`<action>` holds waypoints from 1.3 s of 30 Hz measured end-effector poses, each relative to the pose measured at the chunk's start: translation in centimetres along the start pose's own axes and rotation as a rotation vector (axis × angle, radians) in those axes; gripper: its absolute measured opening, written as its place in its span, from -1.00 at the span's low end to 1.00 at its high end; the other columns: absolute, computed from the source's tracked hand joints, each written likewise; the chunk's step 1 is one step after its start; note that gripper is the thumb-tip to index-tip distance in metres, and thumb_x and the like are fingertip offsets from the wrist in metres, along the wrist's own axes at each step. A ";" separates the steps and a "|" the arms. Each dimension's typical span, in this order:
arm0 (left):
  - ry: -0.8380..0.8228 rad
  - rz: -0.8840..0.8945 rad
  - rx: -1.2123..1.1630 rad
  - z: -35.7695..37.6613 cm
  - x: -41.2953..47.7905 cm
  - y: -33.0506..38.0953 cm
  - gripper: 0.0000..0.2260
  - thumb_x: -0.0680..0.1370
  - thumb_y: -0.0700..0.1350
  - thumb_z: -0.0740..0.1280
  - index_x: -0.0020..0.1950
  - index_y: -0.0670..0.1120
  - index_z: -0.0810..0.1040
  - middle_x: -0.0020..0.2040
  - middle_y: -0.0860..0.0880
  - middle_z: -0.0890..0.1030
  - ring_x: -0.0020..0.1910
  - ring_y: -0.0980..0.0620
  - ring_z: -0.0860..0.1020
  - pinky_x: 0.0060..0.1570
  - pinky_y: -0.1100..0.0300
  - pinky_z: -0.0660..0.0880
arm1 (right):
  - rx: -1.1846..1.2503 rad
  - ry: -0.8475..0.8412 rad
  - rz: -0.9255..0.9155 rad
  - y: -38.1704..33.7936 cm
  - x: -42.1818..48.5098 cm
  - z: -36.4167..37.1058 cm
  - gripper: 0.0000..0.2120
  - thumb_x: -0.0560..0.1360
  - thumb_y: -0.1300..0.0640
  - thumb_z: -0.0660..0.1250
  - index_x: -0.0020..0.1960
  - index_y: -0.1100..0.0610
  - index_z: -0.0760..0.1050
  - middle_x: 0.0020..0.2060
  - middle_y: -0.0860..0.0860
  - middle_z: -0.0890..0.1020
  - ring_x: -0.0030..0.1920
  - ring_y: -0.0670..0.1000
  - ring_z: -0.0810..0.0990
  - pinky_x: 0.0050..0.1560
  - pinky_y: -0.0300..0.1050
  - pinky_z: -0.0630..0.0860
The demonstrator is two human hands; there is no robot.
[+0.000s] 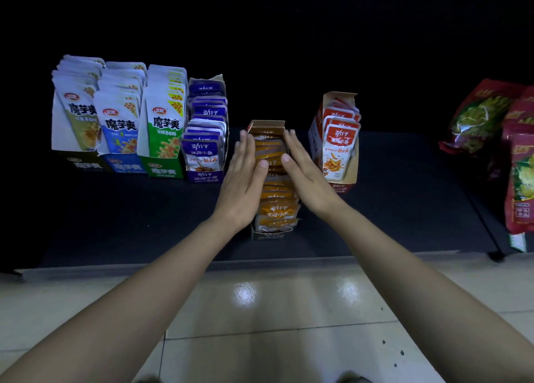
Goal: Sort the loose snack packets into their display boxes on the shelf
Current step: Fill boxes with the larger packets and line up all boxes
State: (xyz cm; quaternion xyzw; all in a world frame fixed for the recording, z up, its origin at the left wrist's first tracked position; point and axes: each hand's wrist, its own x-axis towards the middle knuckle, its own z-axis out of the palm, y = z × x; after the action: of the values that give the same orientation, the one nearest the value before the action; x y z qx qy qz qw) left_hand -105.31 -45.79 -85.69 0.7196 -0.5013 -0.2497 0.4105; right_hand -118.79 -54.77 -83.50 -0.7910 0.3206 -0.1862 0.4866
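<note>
Both the left hand [245, 166] and right hand [303, 166] are pressing flat, fingers straight, against the orange packets [276, 206] in the box [267, 127] at frame centre, and squeezing unevenly is probably going to buckle the row or tip that box.

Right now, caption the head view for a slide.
Left hand and right hand flank orange packets in their box on the shelf.
</note>
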 end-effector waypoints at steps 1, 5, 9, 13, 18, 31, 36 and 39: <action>0.007 0.000 -0.011 -0.1 -0.6 0.0 -0.30 0.52 0.35 -0.15 0.59 0.06 -0.19 0.58 0.14 -0.20 0.53 0.24 -0.19 0.50 0.17 -0.13 | 0.010 0.012 -0.018 -0.1 -0.4 -0.1 -0.49 0.65 -0.08 0.07 0.54 -0.18 -0.04 0.57 -0.14 -0.03 0.50 -0.28 -0.06 0.37 -0.46 0.03; -0.028 -0.012 -0.072 0.1 -2.4 -0.1 -0.34 0.53 0.34 -0.15 0.57 0.12 -0.17 0.58 0.17 -0.13 0.53 0.26 -0.16 0.53 0.05 -0.09 | -0.011 -0.053 -0.054 0.4 -2.1 0.0 -0.45 0.65 -0.03 0.11 0.58 -0.08 0.01 0.57 -0.14 -0.03 0.51 -0.28 -0.05 0.41 -0.47 0.05; -0.062 -0.051 -0.104 0.0 -1.8 0.4 -0.40 0.57 0.25 -0.10 0.58 0.13 -0.14 0.58 0.17 -0.10 0.51 0.28 -0.18 0.54 -0.05 -0.07 | 0.038 -0.101 -0.001 0.0 -2.7 1.0 -0.45 0.66 -0.01 0.12 0.58 -0.07 -0.03 0.57 -0.18 -0.07 0.46 -0.37 -0.04 0.32 -0.54 0.10; -0.082 -0.021 -0.071 -0.2 -2.4 0.4 -0.32 0.53 0.35 -0.12 0.58 0.12 -0.21 0.58 0.19 -0.20 0.49 0.31 -0.19 0.51 0.09 -0.05 | 0.067 -0.047 0.017 -0.5 -3.3 0.6 -0.39 0.64 -0.05 0.15 0.58 -0.07 -0.07 0.57 -0.15 -0.07 0.50 -0.28 -0.06 0.38 -0.45 0.07; -0.083 -0.142 -0.095 0.0 -5.9 -0.9 -0.10 0.37 0.48 -0.13 0.59 0.02 -0.15 0.58 0.13 -0.14 0.42 0.34 -0.10 0.36 0.26 -0.03 | 0.381 -0.349 0.369 1.5 -5.4 -0.9 0.28 0.20 -0.40 0.47 0.53 -0.18 -0.39 0.56 -0.16 -0.07 0.53 0.01 0.13 0.40 0.08 0.36; -0.071 -0.282 -0.338 -0.7 -5.0 -1.5 -0.31 0.46 0.36 0.02 0.55 0.14 0.08 0.50 0.09 0.15 0.47 0.12 0.20 0.47 -0.03 0.20 | 0.072 -0.020 0.145 3.0 -2.4 3.0 -0.22 0.46 0.20 0.47 0.54 0.06 0.11 0.21 -0.13 0.52 0.23 -0.10 0.54 0.26 0.11 0.51; 0.020 -0.274 -0.339 -1.0 -2.7 -1.9 -0.59 0.62 0.15 0.12 0.47 0.14 0.25 0.39 0.05 0.26 0.36 0.19 0.24 0.32 0.21 0.19 | 0.101 0.033 0.131 2.6 1.2 4.3 -0.23 0.48 0.24 0.43 0.55 0.07 0.09 0.29 -0.02 0.51 0.27 -0.10 0.51 0.31 0.04 0.48; 0.085 -0.317 -0.291 -0.3 -1.8 -2.2 -0.65 0.63 -0.07 0.21 0.42 0.00 0.34 0.36 -0.04 0.29 0.21 0.21 0.28 0.18 0.35 0.17 | 0.106 0.075 0.125 2.9 3.0 5.1 -0.24 0.49 0.23 0.43 0.56 0.12 0.09 0.31 0.03 0.51 0.29 -0.06 0.50 0.34 0.01 0.45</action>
State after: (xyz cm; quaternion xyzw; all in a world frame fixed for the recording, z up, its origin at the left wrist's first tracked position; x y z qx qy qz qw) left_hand -104.62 -43.69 -87.50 0.7324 -0.3228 -0.3503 0.4865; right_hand -114.49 -54.43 -88.42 -0.7349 0.3772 -0.2017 0.5263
